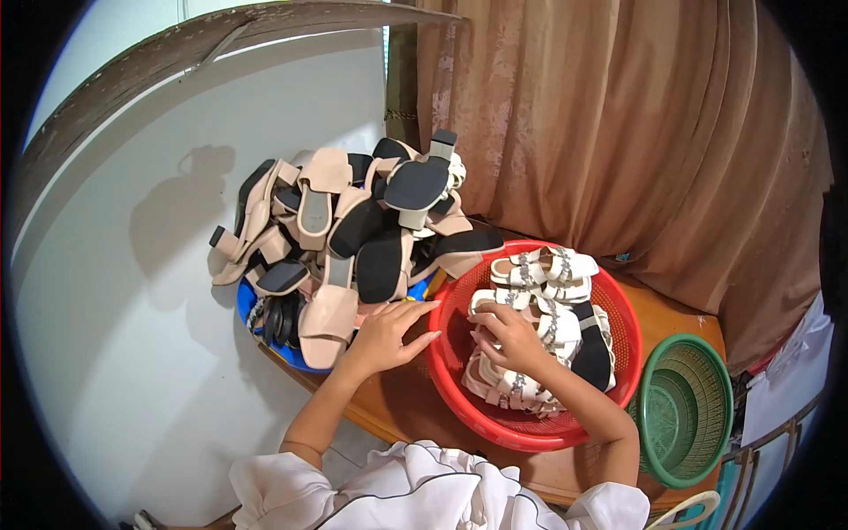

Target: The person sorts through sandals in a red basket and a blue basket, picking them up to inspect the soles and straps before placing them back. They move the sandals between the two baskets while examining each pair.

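Observation:
My left hand [389, 336] is at the left rim of the red basket [446, 371], thumb and fingers apart with nothing between them. Inside that basket, white sandals [565, 322] with silvery, chain-like trim are stacked, and a black sole [592, 358] shows at their right. Over the left part of the stack is my right hand [508, 340], fingers bent, near or touching a white sandal; whether it grips one is unclear. Beige sandals [331, 318] with black soles are heaped beside my left hand, on a blue basket [309, 360].
A green basket [667, 415] stands right of the red one on the wooden table [393, 411]. Brown curtains [565, 115] hang behind, and a pale wall panel [106, 309] is at the left. A curved wooden edge [265, 26] runs across the upper left.

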The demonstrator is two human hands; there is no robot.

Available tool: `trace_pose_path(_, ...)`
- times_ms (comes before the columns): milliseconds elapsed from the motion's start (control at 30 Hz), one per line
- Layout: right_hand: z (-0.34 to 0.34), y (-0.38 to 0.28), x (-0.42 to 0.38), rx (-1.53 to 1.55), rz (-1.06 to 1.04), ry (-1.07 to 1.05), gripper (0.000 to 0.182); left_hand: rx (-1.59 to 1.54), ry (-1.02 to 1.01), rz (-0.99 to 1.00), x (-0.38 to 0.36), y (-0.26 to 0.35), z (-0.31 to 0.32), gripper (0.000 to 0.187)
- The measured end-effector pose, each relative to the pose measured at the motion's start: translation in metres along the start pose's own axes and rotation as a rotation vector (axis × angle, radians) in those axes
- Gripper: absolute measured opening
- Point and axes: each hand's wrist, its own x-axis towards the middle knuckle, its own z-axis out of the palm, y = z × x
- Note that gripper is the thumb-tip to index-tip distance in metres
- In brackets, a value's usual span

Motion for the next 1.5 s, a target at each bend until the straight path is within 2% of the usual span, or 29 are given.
trace_pose_path(100,0.008,-0.001,0.033,0.219,0.068,0.102,0.020,0.019,0.034,-0.011,-0.001,-0.010,-0.020,0.041)
trace_pose_path(200,0.020,0.012,0.069,0.509,0.270,0.181,0.020,-0.005,0.076,-0.086,-0.007,-0.020,-0.040,0.040)
trace_pose_path(300,0.036,0.033,0.115,0.863,0.391,0.322,0.041,0.035,0.124,-0.118,-0.011,-0.034,-0.056,0.041)
trace_pose_path(367,0.022,0.014,0.143,0.031,0.109,0.357,0.060,0.048,0.147,-0.125,-0.016,-0.045,-0.062,0.041)
trace_pose_path(400,0.022,0.019,0.152,-0.081,0.044,0.268,0.073,0.037,0.166,-0.125,-0.018,-0.048,-0.065,0.041)
trace_pose_path(500,0.026,0.026,0.179,-0.319,-0.082,0.148,0.078,-0.008,0.163,-0.146,-0.023,-0.058,-0.072,0.040)
trace_pose_path(533,0.024,0.029,0.188,-0.297,-0.093,0.066,0.082,-0.024,0.153,-0.150,-0.023,-0.060,-0.075,0.040)
trace_pose_path(633,0.008,0.036,0.210,-0.472,-0.200,-0.236,0.093,-0.020,0.159,-0.088,-0.023,-0.066,-0.086,0.039)
trace_pose_path(767,-0.011,0.033,0.237,-0.778,-0.230,-0.512,0.105,-0.039,0.121,-0.044,-0.026,-0.073,-0.091,0.039)
trace_pose_path(867,-0.003,0.050,0.253,-0.928,-0.372,-0.530,0.108,-0.035,0.075,-0.065,-0.026,-0.075,-0.090,0.039)
trace_pose_path(967,-0.002,0.044,0.264,-0.951,-0.415,-0.555,0.105,-0.036,0.070,-0.046,-0.027,-0.077,-0.087,0.040)
trace_pose_path(1067,0.005,0.044,0.270,-1.008,-0.493,-0.615,0.093,-0.037,0.107,-0.018,-0.029,-0.078,-0.086,0.040)
trace_pose_path(1200,0.003,0.054,0.277,-0.948,-0.641,-0.474,0.093,-0.043,0.126,-0.016,-0.026,-0.078,-0.089,0.041)
trace_pose_path(1300,-0.007,0.062,0.281,-0.879,-0.599,-0.403,0.082,-0.042,0.129,-0.024,-0.020,-0.075,-0.092,0.042)
trace_pose_path(1333,-0.020,0.045,0.282,-0.877,-0.488,-0.496,0.082,-0.036,0.131,-0.023,-0.018,-0.073,-0.093,0.043)
trace_pose_path(1500,-0.044,0.038,0.259,-0.582,-0.350,-0.205,0.081,-0.105,0.155,-0.078,-0.004,-0.071,-0.093,0.049)
